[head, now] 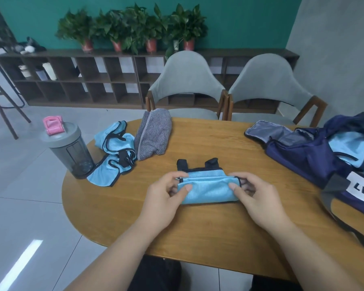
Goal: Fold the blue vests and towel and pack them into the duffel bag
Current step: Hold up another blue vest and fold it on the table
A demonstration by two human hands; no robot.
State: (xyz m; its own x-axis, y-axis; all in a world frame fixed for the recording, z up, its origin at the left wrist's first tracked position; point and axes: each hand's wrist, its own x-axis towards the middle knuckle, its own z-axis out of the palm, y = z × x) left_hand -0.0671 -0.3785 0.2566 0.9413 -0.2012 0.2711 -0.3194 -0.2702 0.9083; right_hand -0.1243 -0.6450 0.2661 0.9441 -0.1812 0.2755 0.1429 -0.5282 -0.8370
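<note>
Left hand (166,196) and right hand (259,198) each pinching an end of folded vest (208,189), flat at table (198,238) centre. Likely to spring open on uneven lift; two straps (211,162) unsecured. Counted: one vest held, one loose heap (114,152), one towel (153,137), one bag (303,156) with blue cloth inside, one bottle (69,150)

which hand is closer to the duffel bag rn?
Right. The right hand grips the right end of the folded vest, on the side toward the duffel bag. The left hand grips the vest's left end, farther from the bag.
</note>
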